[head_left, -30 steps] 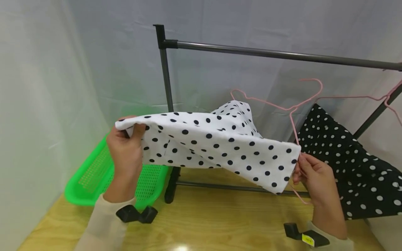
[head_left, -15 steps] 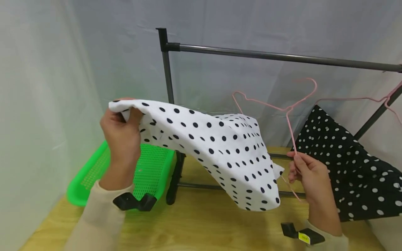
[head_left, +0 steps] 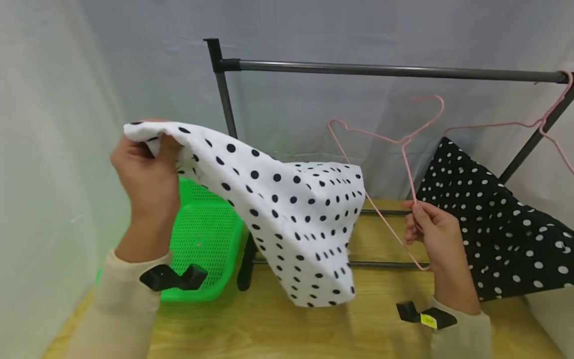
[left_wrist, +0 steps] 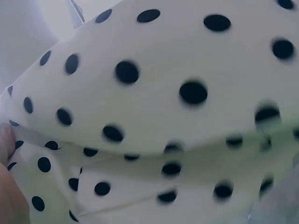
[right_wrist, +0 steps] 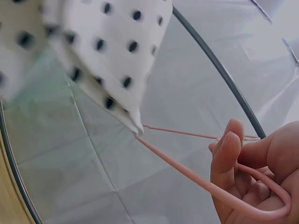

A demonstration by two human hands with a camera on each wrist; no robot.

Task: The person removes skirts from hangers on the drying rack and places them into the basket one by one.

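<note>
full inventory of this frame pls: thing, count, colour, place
white cloth: 1, white with black dots, held up left of centre, one end draped over the held hanger
held hanger: 1, pink wire, centre right
hung hanger: 1, pink wire, on the rail at far right
black cloth: 1, black with white dots, right
rack: 1, dark grey, behind
basket: 1, green, on the table at left
table: 1, light wood, below
left hand: grips the white cloth's edge
right hand: grips the held hanger
</note>
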